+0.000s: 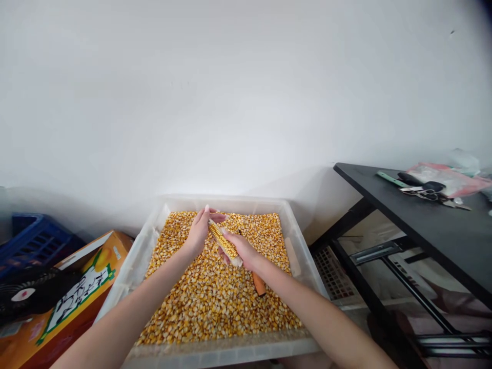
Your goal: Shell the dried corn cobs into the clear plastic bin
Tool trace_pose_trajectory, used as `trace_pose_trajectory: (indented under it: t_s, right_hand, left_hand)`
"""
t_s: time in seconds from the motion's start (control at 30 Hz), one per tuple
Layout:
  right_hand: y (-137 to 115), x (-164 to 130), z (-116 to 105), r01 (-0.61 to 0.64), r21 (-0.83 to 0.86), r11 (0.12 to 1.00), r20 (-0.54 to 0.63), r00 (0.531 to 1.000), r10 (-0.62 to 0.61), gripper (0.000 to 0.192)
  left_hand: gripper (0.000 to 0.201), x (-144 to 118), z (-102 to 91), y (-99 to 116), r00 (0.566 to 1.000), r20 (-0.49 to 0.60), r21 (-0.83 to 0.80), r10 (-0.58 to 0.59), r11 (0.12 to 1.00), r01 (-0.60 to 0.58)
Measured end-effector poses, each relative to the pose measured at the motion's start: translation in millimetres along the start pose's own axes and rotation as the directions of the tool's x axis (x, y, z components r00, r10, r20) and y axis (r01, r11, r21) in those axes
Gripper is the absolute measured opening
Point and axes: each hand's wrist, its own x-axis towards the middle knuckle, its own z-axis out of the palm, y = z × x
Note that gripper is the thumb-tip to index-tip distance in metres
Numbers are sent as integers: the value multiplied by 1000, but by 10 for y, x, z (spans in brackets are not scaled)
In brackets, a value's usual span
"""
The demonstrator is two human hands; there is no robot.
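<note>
A corn cob (223,241) slants over a clear plastic tub (265,351), its rows of yellow kernels still on and its pale end bare. My right hand (243,250) is closed around the cob's lower part, thumb on top. At the upper end, my left hand (200,226) holds the cob's tip against the palm, with its fingers reaching behind. Loose corn kernels (192,302) spread over the tub's floor beneath both hands. Under my right wrist, an orange handle (258,284) pokes out of the kernels; the rest of that tool is hidden.
At the left stand an orange cardboard box (92,279), a black fan-like object (34,294) and a blue crate (38,236). A dark table (434,230) on the right bears scissors (425,192) and plastic bags (453,177). A white wall (246,102) rises behind the tub.
</note>
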Motion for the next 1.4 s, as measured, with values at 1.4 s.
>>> trace_pose_trajectory:
  t_s: [1.4]
  right_hand:
    - [-46, -35, 23, -9, -5, 1000, 20, 1000, 9, 36]
  left_hand:
    - [37, 101, -129, 21, 992, -110, -57, 57, 996, -63]
